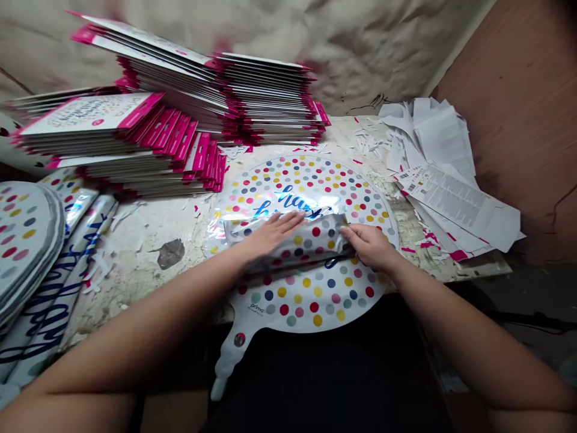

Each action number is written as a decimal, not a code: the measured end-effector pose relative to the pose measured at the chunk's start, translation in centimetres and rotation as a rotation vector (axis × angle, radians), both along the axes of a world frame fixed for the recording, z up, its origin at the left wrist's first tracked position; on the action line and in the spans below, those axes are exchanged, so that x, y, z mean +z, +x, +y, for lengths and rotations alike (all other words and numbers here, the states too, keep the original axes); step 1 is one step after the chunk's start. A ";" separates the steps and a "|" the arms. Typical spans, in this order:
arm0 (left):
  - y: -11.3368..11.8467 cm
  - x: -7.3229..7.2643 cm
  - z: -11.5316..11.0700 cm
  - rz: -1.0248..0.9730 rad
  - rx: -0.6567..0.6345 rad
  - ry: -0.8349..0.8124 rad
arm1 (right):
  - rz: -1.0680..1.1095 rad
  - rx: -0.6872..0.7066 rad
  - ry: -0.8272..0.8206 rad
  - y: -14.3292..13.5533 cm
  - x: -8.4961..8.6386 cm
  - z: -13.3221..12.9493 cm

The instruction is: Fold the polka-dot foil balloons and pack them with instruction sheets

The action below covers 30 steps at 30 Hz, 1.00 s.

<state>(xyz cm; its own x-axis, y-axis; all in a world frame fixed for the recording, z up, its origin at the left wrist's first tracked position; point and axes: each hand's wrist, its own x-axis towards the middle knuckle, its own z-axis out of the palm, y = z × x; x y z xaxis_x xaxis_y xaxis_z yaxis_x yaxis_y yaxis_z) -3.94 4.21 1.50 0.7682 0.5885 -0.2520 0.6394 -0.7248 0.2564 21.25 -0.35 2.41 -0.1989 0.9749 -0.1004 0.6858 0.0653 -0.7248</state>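
**Folded dotted foil between two hands**

The largest element, the worn surface (pixel 148 225), extends beyond both hands. Stacks of pink-edged cards (pixel 270 99) stand on it, ahead and to the left of the left hand (pixel 276 233). Directly beneath both hands lies a flat round balloon (pixel 306 294), its tail pointing toward the person. A pile of similar dotted balloons (pixel 27 240) sits well to the left of the left hand; a heap of loose papers (pixel 446 156) lies ahead and to the right of the right hand (pixel 367 243). Between the hands is the folded foil (pixel 311 240); whether it is joined to the balloon below cannot be told. The left hand rests flat upon it, fingers extended; the right hand pinches its right end between thumb and fingers. The foil is probably light, limp, slippery and easily creased, best gripped at the folded ends. Smallest are the paper scraps (pixel 367 144), ahead of the right hand.
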 end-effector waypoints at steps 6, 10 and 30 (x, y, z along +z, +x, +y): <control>-9.1 2.1 0.0 0.018 0.483 0.132 | -0.257 -0.107 -0.174 -2.1 0.5 3.0; -6.3 3.0 -3.8 -0.252 0.601 0.427 | -0.324 -0.118 -0.217 -2.6 0.9 3.8; -1.2 0.4 -8.3 0.018 0.143 0.174 | -0.696 0.532 0.594 -2.5 0.5 -1.6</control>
